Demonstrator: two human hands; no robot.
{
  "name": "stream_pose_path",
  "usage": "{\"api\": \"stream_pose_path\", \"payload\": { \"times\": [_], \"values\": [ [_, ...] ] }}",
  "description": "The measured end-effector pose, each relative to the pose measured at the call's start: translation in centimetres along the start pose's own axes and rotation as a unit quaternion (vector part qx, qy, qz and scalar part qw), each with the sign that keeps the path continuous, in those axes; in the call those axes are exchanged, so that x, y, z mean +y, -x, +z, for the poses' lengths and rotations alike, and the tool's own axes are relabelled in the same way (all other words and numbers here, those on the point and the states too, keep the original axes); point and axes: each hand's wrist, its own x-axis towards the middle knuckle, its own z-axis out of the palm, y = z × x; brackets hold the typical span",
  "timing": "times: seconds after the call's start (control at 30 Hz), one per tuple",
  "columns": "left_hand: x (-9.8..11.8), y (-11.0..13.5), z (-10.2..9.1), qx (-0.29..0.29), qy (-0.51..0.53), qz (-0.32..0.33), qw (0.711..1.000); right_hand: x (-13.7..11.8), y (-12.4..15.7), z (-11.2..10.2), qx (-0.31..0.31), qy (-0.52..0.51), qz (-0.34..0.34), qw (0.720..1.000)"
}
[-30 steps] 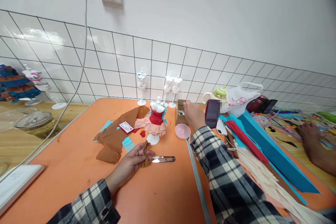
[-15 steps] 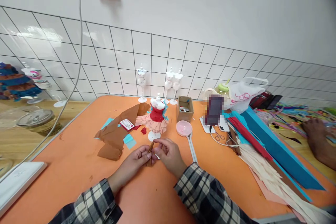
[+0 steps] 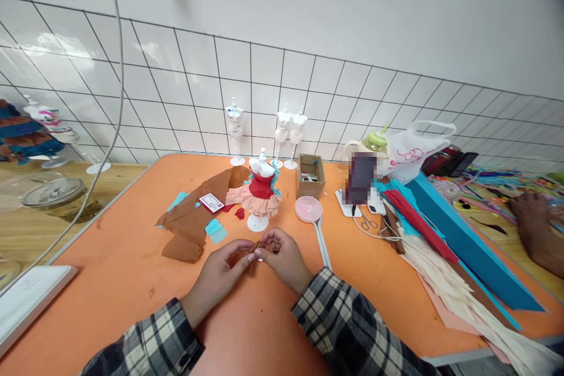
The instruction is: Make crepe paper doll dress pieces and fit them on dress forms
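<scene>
My left hand (image 3: 220, 273) and my right hand (image 3: 284, 258) meet over the orange table (image 3: 132, 282). Both pinch a small folded piece of brown crepe paper (image 3: 257, 245) between their fingertips. Just behind them stands a small white mannequin (image 3: 259, 191) wearing a red top and a pink ruffled skirt. A larger crumpled sheet of brown paper (image 3: 194, 220) lies to the left of it, with light blue scraps and a small red-and-white card (image 3: 211, 202) on it. The thread snips are hidden under my hands.
Three bare white mannequins (image 3: 282, 135) stand by the tiled wall, beside a small cardboard box (image 3: 311, 176) and a pink dish (image 3: 308, 208). A propped phone (image 3: 360, 179), scissors (image 3: 367, 223), and blue, red and cream paper strips (image 3: 440, 241) lie right. Another person's hand (image 3: 535, 229) rests far right.
My right hand came back from the box at the rear to the middle of the table and joined my left hand on the brown paper piece. The snips are now covered by my hands.
</scene>
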Motion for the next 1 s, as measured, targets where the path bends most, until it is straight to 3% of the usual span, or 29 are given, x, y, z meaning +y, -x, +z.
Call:
{"api": "stream_pose_path", "payload": {
  "times": [0.17, 0.3, 0.5, 0.7, 1.0],
  "values": [
    [0.21, -0.07, -0.2, 0.009, 0.04, -0.019, 0.999, 0.25, 0.1, 0.05, -0.041, -0.047, 0.057, 0.996],
    [0.1, -0.3, -0.19, 0.024, 0.078, -0.031, 0.996, 0.45, 0.21, 0.05, -0.038, -0.071, 0.058, 0.995],
    [0.1, -0.2, 0.1, -0.041, 0.135, -0.05, 0.989, 0.37, 0.23, -0.12, -0.03, -0.051, 0.05, 0.997],
    [0.56, -0.13, 0.29, -0.087, 0.136, -0.046, 0.986, 0.52, 0.27, 0.09, -0.012, 0.027, 0.03, 0.999],
    [0.66, -0.41, -0.26, -0.043, 0.06, -0.039, 0.997, 0.49, 0.4, -0.14, -0.03, 0.038, 0.03, 0.998]
  ]
}}
